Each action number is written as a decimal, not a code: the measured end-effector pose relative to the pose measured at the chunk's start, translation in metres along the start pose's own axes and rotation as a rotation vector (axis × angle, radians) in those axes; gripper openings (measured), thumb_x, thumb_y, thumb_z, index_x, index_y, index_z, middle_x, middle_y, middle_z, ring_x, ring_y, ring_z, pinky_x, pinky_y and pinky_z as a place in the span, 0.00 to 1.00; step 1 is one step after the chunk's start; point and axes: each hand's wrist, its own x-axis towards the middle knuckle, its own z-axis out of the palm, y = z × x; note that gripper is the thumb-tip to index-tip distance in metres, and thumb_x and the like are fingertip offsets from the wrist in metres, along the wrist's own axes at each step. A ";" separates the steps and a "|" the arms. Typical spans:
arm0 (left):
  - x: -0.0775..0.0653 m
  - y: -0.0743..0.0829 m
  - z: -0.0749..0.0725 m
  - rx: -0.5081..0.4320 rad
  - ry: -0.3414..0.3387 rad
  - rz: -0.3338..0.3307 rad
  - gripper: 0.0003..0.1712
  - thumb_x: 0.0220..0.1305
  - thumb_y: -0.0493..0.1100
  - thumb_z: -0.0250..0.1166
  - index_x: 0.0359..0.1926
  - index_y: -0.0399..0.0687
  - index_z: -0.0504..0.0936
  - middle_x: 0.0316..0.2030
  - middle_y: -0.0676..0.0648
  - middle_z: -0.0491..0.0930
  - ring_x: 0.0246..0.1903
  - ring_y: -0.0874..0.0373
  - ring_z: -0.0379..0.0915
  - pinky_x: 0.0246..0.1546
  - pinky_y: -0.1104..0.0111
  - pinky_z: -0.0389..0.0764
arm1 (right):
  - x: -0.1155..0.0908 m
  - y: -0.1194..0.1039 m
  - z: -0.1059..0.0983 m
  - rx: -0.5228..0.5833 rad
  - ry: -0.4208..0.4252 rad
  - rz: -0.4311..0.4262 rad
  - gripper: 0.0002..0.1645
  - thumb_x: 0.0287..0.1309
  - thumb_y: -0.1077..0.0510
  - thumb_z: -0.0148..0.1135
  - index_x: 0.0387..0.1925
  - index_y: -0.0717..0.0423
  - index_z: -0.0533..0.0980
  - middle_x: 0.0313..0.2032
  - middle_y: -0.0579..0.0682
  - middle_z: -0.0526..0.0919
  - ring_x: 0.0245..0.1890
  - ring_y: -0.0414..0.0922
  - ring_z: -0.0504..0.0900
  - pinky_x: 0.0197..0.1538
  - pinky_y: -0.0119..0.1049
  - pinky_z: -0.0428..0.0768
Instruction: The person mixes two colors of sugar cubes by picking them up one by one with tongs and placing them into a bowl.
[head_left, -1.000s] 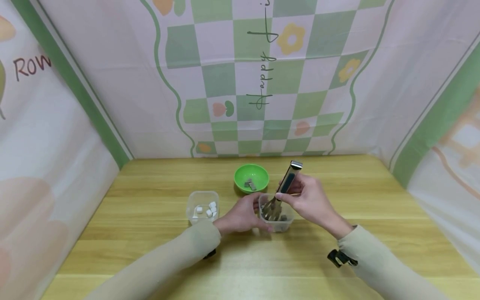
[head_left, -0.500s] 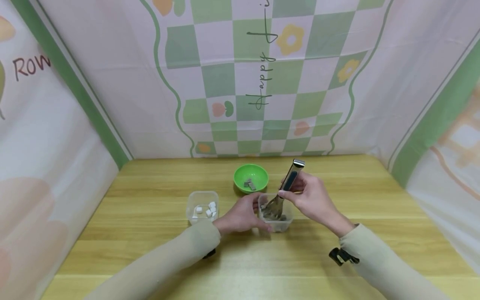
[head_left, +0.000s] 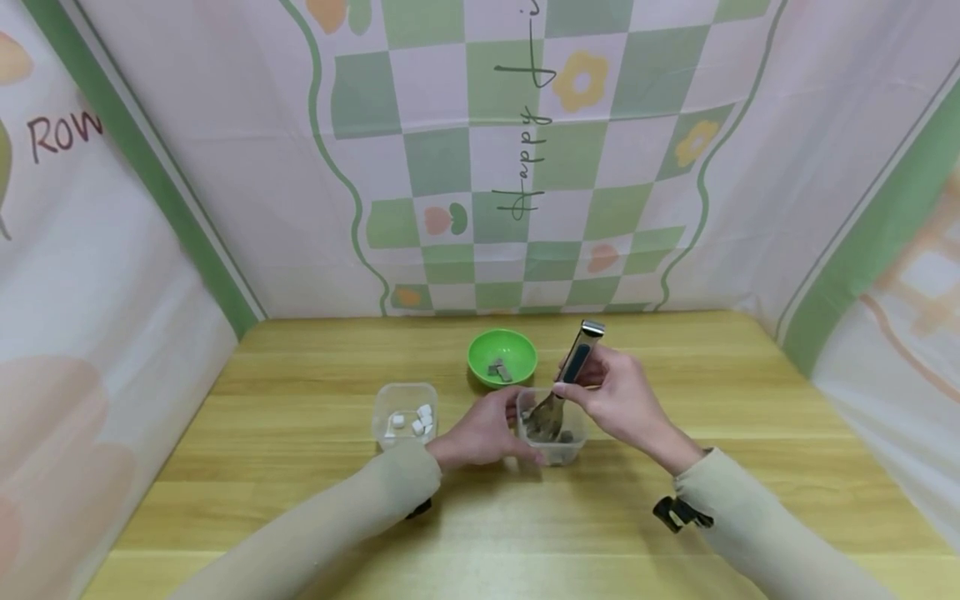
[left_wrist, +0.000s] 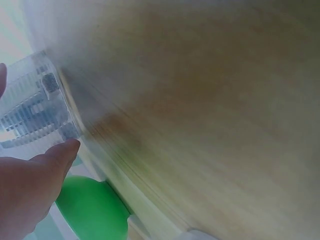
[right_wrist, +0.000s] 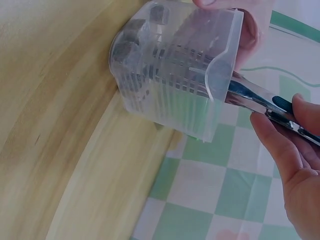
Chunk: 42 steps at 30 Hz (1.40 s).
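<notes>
My right hand (head_left: 626, 400) pinches metal tongs (head_left: 577, 362) with dark grip inlays between thumb and fingers. The tongs slant down into a clear plastic container (right_wrist: 175, 75), their tips drawn together among grey-brown pieces; whether a piece is caught there I cannot tell. Around the container's left side, my left hand (head_left: 483, 429) holds it with thumb at the front and fingers behind. In the right wrist view, dark chunks (right_wrist: 132, 32) show through the container's ribbed wall. Just behind it sits a green bowl (head_left: 483, 342) with several grey-brown pieces (head_left: 501, 369) inside.
A second clear container (head_left: 382, 408) with several white cubes (head_left: 418, 426) stands left of my left hand, near its sleeve. Everything rests on a wooden table (head_left: 315, 358), which ends at a printed green-and-white checked cloth (head_left: 502, 217).
The tongs' spread tips have come together inside the container. Their handle leaned a little to the right, then came back left. My left hand and the container have stayed in place.
</notes>
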 end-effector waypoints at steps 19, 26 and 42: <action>0.000 -0.001 0.001 -0.031 -0.004 -0.021 0.56 0.45 0.38 0.88 0.74 0.38 0.68 0.68 0.43 0.76 0.67 0.47 0.73 0.70 0.58 0.74 | 0.008 -0.026 -0.032 0.066 0.146 -0.100 0.12 0.56 0.71 0.78 0.40 0.66 0.83 0.31 0.56 0.90 0.29 0.39 0.89 0.32 0.27 0.87; -0.001 -0.003 0.000 -0.024 -0.002 -0.024 0.55 0.45 0.38 0.88 0.73 0.38 0.69 0.69 0.42 0.75 0.68 0.47 0.72 0.70 0.61 0.73 | 0.020 -0.033 -0.039 0.030 0.212 -0.110 0.13 0.56 0.71 0.77 0.41 0.66 0.82 0.33 0.57 0.90 0.30 0.37 0.89 0.34 0.27 0.88; 0.000 -0.003 -0.001 -0.043 -0.009 -0.019 0.56 0.47 0.39 0.88 0.74 0.38 0.68 0.69 0.42 0.75 0.68 0.47 0.72 0.70 0.58 0.73 | 0.052 -0.032 -0.021 0.051 0.264 -0.079 0.13 0.59 0.68 0.77 0.42 0.68 0.81 0.35 0.60 0.89 0.32 0.36 0.88 0.39 0.26 0.87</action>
